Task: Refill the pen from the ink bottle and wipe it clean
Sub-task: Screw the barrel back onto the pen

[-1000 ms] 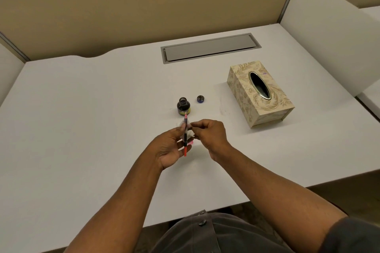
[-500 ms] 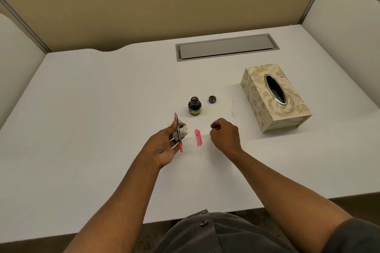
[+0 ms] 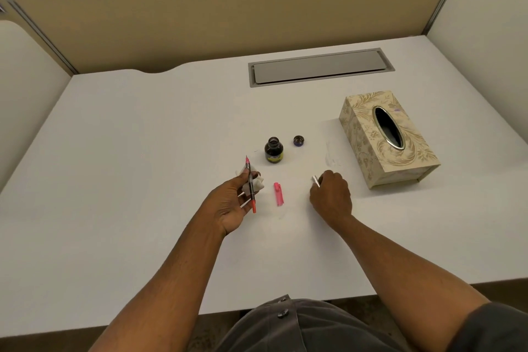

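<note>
My left hand [image 3: 233, 203] holds a slim pen [image 3: 251, 184] with a dark middle and pink-red ends, together with a crumpled white tissue [image 3: 257, 180], just left of the open ink bottle [image 3: 273, 149]. The bottle's dark cap [image 3: 298, 140] lies to its right. A pink pen cap [image 3: 278, 194] lies on the table between my hands. My right hand [image 3: 331, 197] rests on the table with curled fingers pinching a small silvery-white piece [image 3: 315, 181]; what it is cannot be told.
A patterned beige tissue box [image 3: 388, 137] stands to the right of my right hand. A grey cable-tray lid [image 3: 320, 67] is set into the white table [image 3: 143, 151] at the back. Beige partition walls close off the back and sides.
My hands have separated: the left kept the pen and tissue and moved left, the right moved rightward onto the table and now pinches a small silvery piece. The pink cap lies exposed between them.
</note>
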{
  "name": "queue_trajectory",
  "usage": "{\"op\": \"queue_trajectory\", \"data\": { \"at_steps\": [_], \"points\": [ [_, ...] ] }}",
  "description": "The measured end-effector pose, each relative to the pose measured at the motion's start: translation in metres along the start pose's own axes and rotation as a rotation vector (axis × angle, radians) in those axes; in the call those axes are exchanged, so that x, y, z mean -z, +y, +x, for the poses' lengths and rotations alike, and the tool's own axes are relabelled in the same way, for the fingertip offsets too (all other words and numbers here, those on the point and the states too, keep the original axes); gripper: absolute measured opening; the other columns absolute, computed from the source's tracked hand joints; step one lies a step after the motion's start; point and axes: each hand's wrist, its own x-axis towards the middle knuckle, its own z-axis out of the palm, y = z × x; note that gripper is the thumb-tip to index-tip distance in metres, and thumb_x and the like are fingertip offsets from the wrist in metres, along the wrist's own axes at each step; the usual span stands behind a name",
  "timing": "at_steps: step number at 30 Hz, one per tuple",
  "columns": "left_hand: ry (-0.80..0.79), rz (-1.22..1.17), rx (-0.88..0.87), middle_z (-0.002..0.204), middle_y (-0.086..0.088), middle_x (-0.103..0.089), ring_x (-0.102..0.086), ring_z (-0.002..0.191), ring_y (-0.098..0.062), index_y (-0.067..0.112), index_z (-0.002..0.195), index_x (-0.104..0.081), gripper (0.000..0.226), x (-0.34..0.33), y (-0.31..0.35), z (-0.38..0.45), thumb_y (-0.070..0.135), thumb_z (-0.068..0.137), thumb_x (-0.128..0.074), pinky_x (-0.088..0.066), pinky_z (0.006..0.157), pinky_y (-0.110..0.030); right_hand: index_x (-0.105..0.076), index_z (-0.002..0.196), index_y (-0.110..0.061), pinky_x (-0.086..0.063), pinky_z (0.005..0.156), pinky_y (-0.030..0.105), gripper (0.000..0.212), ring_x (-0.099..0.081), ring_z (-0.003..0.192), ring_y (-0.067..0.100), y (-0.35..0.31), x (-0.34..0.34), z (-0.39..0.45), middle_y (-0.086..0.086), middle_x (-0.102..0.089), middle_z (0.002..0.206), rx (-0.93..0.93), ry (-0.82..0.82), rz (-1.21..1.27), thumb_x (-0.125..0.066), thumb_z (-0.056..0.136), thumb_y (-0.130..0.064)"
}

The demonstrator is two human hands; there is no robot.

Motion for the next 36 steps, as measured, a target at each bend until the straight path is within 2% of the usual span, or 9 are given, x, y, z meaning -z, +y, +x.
{"op": "queue_trajectory", "data": {
  "at_steps": [3,6,10,13,17,23,27,30,36],
  "points": [
    [-0.013,-0.003,-0.007,0.101,-0.003,-0.07,-0.065,0.093,-0.015,0.017,0.097,-0.069,0.02,-0.002,0.0,0.002,0.034,0.09,-0.063,-0.043,0.074,-0.029,-0.062,0.094,-0.007,-0.038,0.068,0.029,0.015,-0.059,0.085,0.024,-0.007,0.008,0.0,0.008,-0.064,0.092,-0.016,-0.067,0.123,-0.056,0.09,-0.021],
    [-0.021,-0.034,-0.032,0.094,0.0,-0.071,-0.066,0.09,-0.013,0.018,0.095,-0.068,0.018,-0.004,0.002,0.004,0.034,0.091,-0.062,-0.043,0.074,-0.028,-0.067,0.095,-0.016,-0.043,0.068,0.025,0.012,-0.058,0.08,0.012,-0.029,0.018,-0.014,-0.006,-0.063,0.085,0.062,-0.238,0.362,-0.063,0.088,-0.025],
    [0.005,-0.067,-0.082,0.087,0.002,-0.072,-0.067,0.087,-0.01,0.019,0.09,-0.068,0.014,-0.008,0.005,0.008,0.032,0.091,-0.063,-0.044,0.076,-0.028,-0.068,0.085,-0.021,-0.051,0.064,0.03,0.002,-0.059,0.072,0.012,-0.057,0.02,-0.043,-0.002,-0.066,0.082,0.048,-0.519,0.721,-0.068,0.087,-0.022],
    [0.049,-0.119,-0.135,0.085,0.004,-0.071,-0.067,0.09,-0.012,0.02,0.087,-0.067,0.011,-0.009,0.008,0.013,0.029,0.091,-0.062,-0.045,0.082,-0.029,-0.069,0.088,-0.018,-0.049,0.061,0.027,0.003,-0.057,0.07,0.012,-0.062,0.018,-0.053,-0.001,-0.065,0.081,0.057,-0.614,0.735,-0.066,0.087,-0.02],
    [0.1,-0.167,-0.198,0.081,0.005,-0.072,-0.065,0.096,-0.013,0.02,0.086,-0.067,0.012,-0.009,0.011,0.017,0.029,0.092,-0.061,-0.04,0.093,-0.031,-0.069,0.083,-0.023,-0.051,0.071,0.032,0.003,-0.058,0.077,0.012,-0.061,0.017,-0.056,-0.006,-0.064,0.08,0.102,-0.64,0.639,-0.066,0.085,-0.023],
    [0.089,-0.133,-0.215,0.084,0.005,-0.072,-0.062,0.107,-0.012,0.024,0.084,-0.067,0.012,-0.005,0.006,0.017,0.033,0.091,-0.062,-0.037,0.097,-0.033,-0.068,0.084,-0.024,-0.053,0.072,0.032,0.003,-0.061,0.087,0.015,-0.068,0.019,-0.058,-0.002,-0.066,0.092,0.105,-0.6,0.623,-0.066,0.086,-0.026],
    [0.087,-0.118,-0.219,0.093,0.003,-0.071,-0.065,0.1,-0.012,0.022,0.088,-0.068,0.012,-0.004,0.0,0.016,0.031,0.091,-0.061,-0.036,0.101,-0.036,-0.07,0.089,-0.017,-0.051,0.069,0.031,0.01,-0.06,0.076,0.014,-0.07,0.019,-0.06,0.0,-0.068,0.084,0.055,-0.557,0.676,-0.066,0.085,-0.025],
    [0.09,-0.079,-0.208,0.082,0.002,-0.074,-0.064,0.104,-0.015,0.02,0.088,-0.069,0.011,-0.005,-0.008,0.013,0.028,0.091,-0.062,-0.038,0.099,-0.037,-0.069,0.09,-0.014,-0.05,0.067,0.032,0.012,-0.058,0.065,0.013,-0.073,0.021,-0.061,0.004,-0.068,0.073,0.032,-0.548,0.711,-0.064,0.086,-0.024],
    [0.143,-0.074,-0.175,0.093,-0.001,-0.074,-0.064,0.101,-0.017,0.017,0.09,-0.073,0.009,-0.008,-0.017,0.008,0.02,0.082,-0.072,-0.046,0.087,-0.032,-0.067,0.096,-0.011,-0.059,0.067,0.032,0.016,-0.063,0.071,0.016,-0.078,0.022,-0.06,0.005,-0.067,0.079,-0.061,-0.563,0.827,-0.064,0.088,-0.025]
  ]
}}
